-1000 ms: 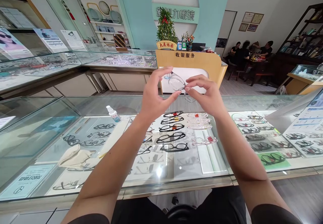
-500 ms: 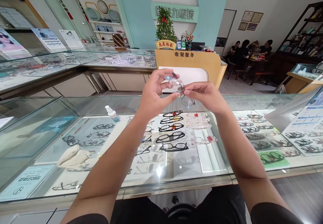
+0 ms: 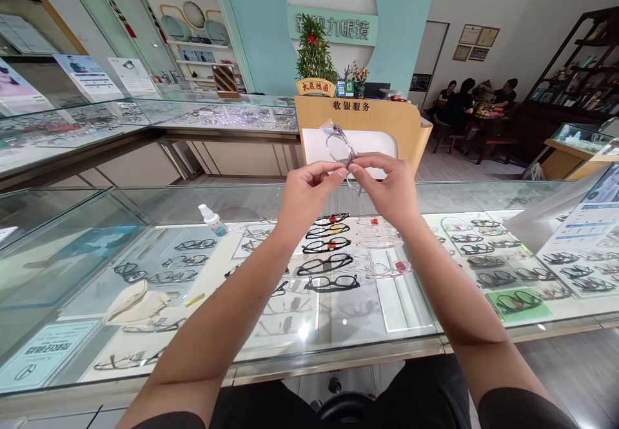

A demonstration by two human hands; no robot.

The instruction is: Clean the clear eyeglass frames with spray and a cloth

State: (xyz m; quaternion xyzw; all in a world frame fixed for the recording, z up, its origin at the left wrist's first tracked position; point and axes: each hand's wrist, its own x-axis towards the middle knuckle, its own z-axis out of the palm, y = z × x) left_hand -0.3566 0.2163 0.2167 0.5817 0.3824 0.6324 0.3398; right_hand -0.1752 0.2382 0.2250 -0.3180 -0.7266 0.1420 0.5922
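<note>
A pair of clear-framed eyeglasses (image 3: 338, 147) is held up above the glass counter, tilted with one lens high and the other low. My left hand (image 3: 309, 193) pinches it near the bridge between thumb and fingers. From the other side my right hand (image 3: 389, 187) grips it at nearly the same spot, the two thumbs almost touching. A small clear tag or film hangs at the upper end of the eyeglasses. Their lower lens is partly hidden behind my fingers. Below, black eyeglasses (image 3: 333, 282) and pale pink eyeglasses (image 3: 387, 269) lie in rows.
A white spray bottle (image 3: 213, 220) stands on the counter at left, with a beige cloth (image 3: 135, 303) nearer me. A folded sign (image 3: 587, 213) stands at right. Beyond are a wooden cashier desk (image 3: 360, 116) and several people (image 3: 461, 103) seated at a table.
My left hand has shifted from the upper lens down to the bridge, its fingers now closing beside my right hand's. The upper lens is more exposed, and the eyeglasses have turned slightly.
</note>
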